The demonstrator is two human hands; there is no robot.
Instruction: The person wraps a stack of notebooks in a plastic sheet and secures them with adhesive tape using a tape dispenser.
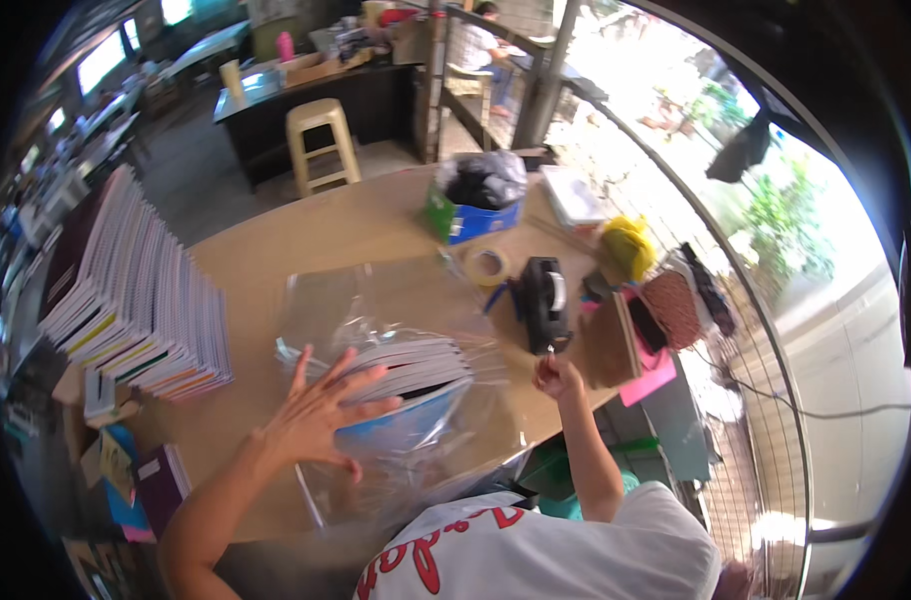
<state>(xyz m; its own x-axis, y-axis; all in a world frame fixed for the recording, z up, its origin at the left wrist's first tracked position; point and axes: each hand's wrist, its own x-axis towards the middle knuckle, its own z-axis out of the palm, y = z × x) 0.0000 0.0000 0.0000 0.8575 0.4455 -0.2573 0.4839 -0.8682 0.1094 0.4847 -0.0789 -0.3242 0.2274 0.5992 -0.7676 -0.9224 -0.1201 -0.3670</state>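
A short stack of notebooks or booklets [416,362] with a blue cover at its near side lies on a sheet of clear plastic [326,295], which is crumpled around it. My left hand [321,410] is open, fingers spread over the plastic and the left side of the stack. Beside a black tape dispenser [542,325], my right hand [559,377] is closed in a pinch at its near end. A small pale tip shows at the fingers, too small to name. Behind, left of the dispenser, lies a roll of tape [470,268].
A tall stack of spiral-bound notebooks [141,290] stands at the left. Toward the back sits a green and blue box [473,222] with dark and grey bags. A yellow bundle [628,248], a brown box [612,342] and pink paper [652,380] crowd the right edge, near a wire-mesh barrier [766,440].
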